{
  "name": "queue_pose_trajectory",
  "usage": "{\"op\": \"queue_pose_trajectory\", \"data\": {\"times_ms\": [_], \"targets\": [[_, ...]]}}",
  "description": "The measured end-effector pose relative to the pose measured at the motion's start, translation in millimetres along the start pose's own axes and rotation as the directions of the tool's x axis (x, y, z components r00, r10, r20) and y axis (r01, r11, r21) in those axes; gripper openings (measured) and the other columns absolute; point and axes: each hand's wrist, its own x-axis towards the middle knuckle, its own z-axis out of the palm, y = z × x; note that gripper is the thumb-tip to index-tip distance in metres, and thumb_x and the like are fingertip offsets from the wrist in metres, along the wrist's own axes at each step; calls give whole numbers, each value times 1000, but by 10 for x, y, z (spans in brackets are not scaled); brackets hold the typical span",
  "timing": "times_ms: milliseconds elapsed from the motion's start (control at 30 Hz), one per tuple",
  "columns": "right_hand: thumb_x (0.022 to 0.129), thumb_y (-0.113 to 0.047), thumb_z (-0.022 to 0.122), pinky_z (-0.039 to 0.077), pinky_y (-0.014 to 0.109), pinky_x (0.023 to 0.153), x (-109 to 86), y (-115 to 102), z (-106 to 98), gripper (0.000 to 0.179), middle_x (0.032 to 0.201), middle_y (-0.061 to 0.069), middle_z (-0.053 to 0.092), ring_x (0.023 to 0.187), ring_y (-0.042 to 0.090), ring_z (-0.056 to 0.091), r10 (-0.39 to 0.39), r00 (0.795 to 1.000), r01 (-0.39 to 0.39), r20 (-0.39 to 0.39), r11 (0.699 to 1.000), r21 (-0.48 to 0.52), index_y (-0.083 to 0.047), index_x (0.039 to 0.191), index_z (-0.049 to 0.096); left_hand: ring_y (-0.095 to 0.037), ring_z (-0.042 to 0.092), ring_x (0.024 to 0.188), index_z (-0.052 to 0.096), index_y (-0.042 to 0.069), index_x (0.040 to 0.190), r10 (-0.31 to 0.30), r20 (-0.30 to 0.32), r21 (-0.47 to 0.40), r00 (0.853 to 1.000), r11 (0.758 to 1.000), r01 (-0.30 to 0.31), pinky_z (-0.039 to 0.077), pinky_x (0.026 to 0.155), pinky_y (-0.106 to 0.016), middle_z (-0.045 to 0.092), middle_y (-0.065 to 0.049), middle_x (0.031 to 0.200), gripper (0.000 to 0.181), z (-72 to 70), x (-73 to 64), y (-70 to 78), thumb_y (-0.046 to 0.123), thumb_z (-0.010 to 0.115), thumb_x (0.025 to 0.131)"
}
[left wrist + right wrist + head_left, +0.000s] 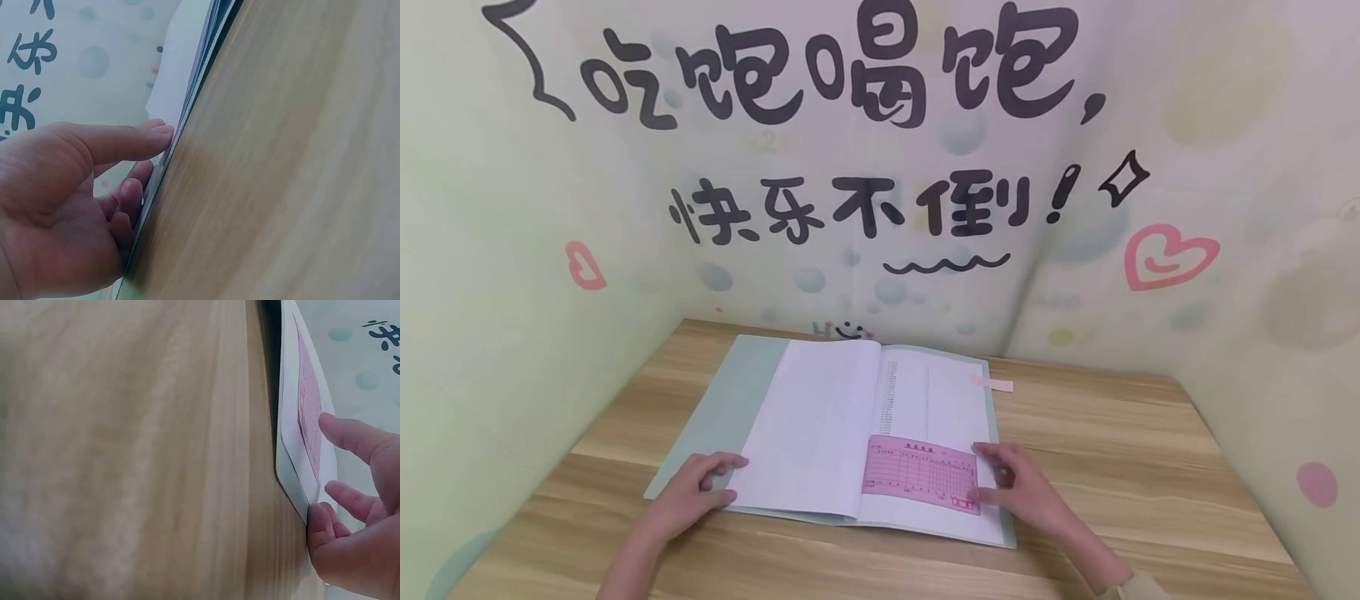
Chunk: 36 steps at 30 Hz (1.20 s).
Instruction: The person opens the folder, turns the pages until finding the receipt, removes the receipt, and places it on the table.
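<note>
A folder with a light green cover lies open on the table, its white left page turned over beside a printed right page. On the lower part of the right page lies a pink printed receipt slip. My left hand rests at the lower left edge of the white page, thumb and fingers spread apart. At the slip's right edge, my right hand touches with its thumb and fingertips. The right wrist view shows that thumb extended against the pink slip, the other fingers by the folder's edge.
Wood-grain table surrounds the folder. A pale pink tab sticks out from the right page's upper edge. Behind stands a light wall covering with large dark lettering and hearts, enclosing the table at back and sides.
</note>
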Motion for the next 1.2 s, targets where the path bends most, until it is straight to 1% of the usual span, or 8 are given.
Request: {"op": "queue_pose_trajectory", "data": {"times_ms": [133, 300, 533, 733, 833, 967, 1100, 1200], "targets": [[73, -22, 86, 47, 48, 103, -17, 13, 34, 67, 133, 15, 48, 116, 27, 54, -3, 1000, 3, -6, 999, -34, -16, 134, 60, -20, 42, 90, 64, 11, 122, -2, -2, -3, 1000, 1000, 2, 37, 75, -24, 55, -15, 113, 41, 1, 1, 2, 11, 74, 82], [71, -17, 87, 50, 47, 100, -15, 16, 70, 64, 133, 15, 48, 114, 28, 55, -11, 1000, 9, -29, 998, -56, -16, 131, 62, -18, 41, 89, 64, 10, 122, 16, -10, 4, 1000, 1000, -16, 36, 73, -23, 55, -14, 112, 41, -2, 2, 9, 11, 74, 82], [71, -16, 88, 50, 45, 101, -39, -28, 95, 61, 132, 13, 49, 116, 27, 55, -23, 998, 18, -52, 996, -91, -14, 128, 65, -20, 41, 90, 64, 11, 122, -2, -2, 7, 1000, 1000, 2, 36, 74, -24, 55, -14, 113, 41, 1, 4, 14, 12, 74, 83], [70, -14, 88, 52, 41, 98, -50, -34, 116, 56, 130, 14, 51, 117, 28, 55, -67, 995, 57, -75, 989, -137, -11, 123, 68, -20, 41, 91, 64, 11, 123, -8, 6, 1, 1000, 1000, 8, 36, 74, -25, 54, -16, 114, 41, -2, 6, 23, 13, 74, 83], [70, -14, 89, 53, 41, 96, -47, -32, 128, 55, 130, 13, 52, 114, 27, 57, -76, 994, 61, -83, 983, -173, -13, 121, 69, -20, 41, 91, 64, 11, 123, -14, 7, 3, 1000, 1000, 14, 36, 74, -25, 54, -15, 114, 41, 0, 0, 29, 13, 73, 83], [69, -15, 89, 54, 41, 91, -46, -53, 128, 53, 127, 14, 53, 103, 24, 58, -66, 994, 46, -90, 978, -205, -17, 118, 69, -20, 41, 90, 64, 11, 123, -12, 1, 12, 1000, 1000, 12, 36, 74, -25, 54, -15, 113, 41, 7, 3, 29, 12, 74, 83], [68, -14, 89, 51, 33, 85, -45, -86, 119, 54, 119, 9, 56, 97, 18, 56, -53, 995, 34, -84, 978, -205, -18, 118, 67, -19, 41, 89, 64, 10, 122, 11, -9, 15, 1000, 1000, -11, 36, 73, -24, 55, -15, 112, 41, 10, 5, 24, 12, 74, 83], [68, -11, 89, 49, 25, 80, -40, -105, 114, 59, 108, 2, 58, 93, 13, 53, -67, 995, 54, -69, 981, -185, -16, 122, 64, -19, 41, 89, 64, 9, 122, 26, -14, 16, 1000, 1000, -26, 35, 73, -24, 55, -14, 111, 41, 11, 2, 16, 11, 74, 83]]}}
